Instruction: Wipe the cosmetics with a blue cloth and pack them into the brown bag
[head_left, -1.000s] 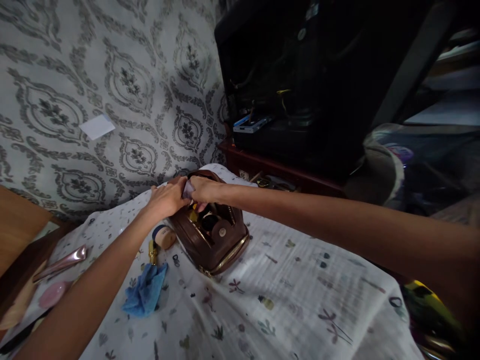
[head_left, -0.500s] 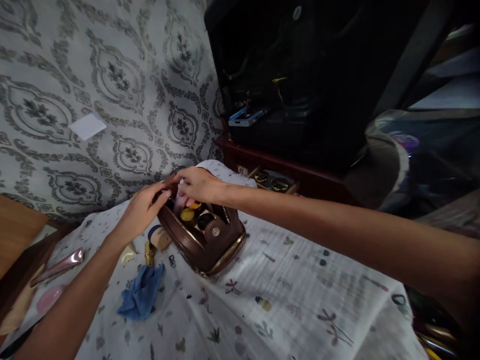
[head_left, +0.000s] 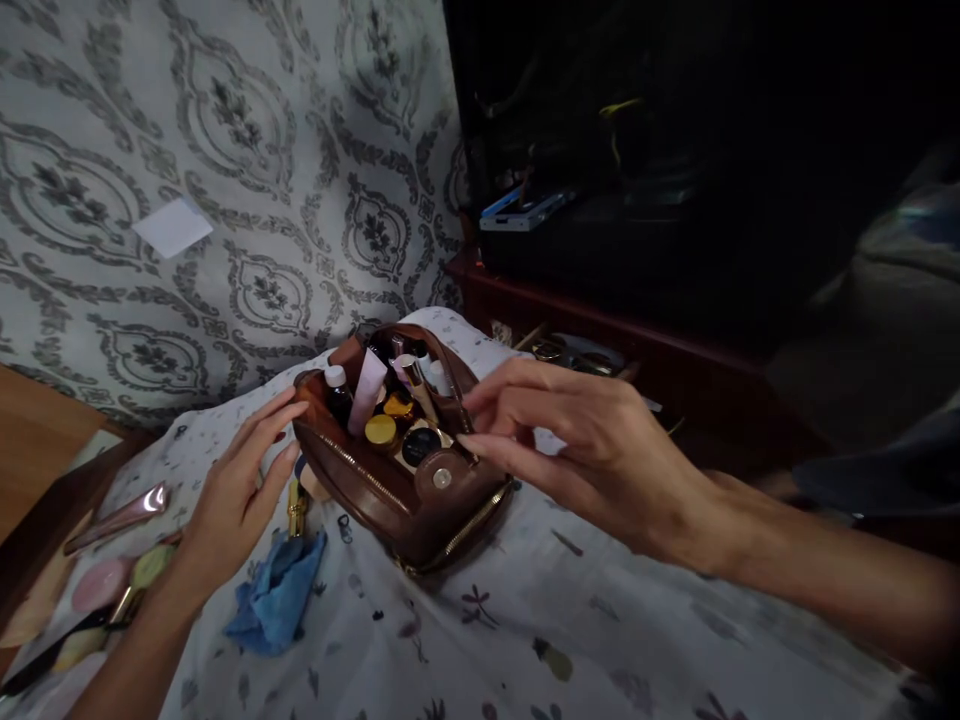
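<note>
An open brown cosmetic bag stands on a flower-printed white cloth. Inside it stand a pink tube, a small white-capped bottle, gold-lidded jars and a black jar. My left hand lies open against the bag's left side, fingers stretched out. My right hand hovers at the bag's right rim with fingers spread, holding nothing that I can see.
A blue cloth and a gold lipstick lie left of the bag. A rose-gold tube, a pink compact and brushes sit at the far left. A dark red shelf and black cabinet stand behind; patterned wall on the left.
Both hands have come out of the bag's top. The pink tube now stands inside the bag. My right hand has drawn back to the right, my left down the bag's side.
</note>
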